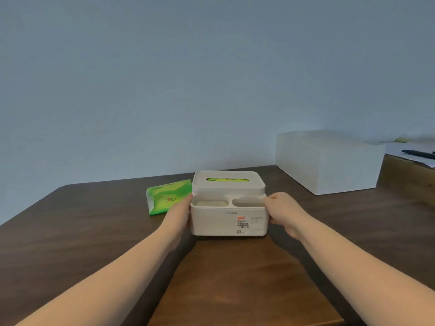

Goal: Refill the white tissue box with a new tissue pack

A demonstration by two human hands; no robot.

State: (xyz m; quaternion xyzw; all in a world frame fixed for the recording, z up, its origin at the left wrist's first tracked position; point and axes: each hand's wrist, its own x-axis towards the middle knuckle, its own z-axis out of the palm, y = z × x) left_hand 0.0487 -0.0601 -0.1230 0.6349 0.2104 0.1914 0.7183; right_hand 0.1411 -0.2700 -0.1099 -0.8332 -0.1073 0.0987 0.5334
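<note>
The white tissue box (219, 222) stands in the middle of the dark wooden table (70, 231), with two empty compartments along its near top edge and a label on its front. Its lid (228, 188) is on, and green tissue packaging shows through the slot. My left hand (180, 216) presses against the box's left side. My right hand (283, 211) grips its right side, thumb on the top rim. A green tissue pack (164, 197) lies on the table just left of the box, behind my left hand.
A larger white rectangular box (329, 163) stands at the back right of the table. Beyond it, at the far right, papers and a black pen (417, 154) lie on a lower surface. A plain wall runs behind the table.
</note>
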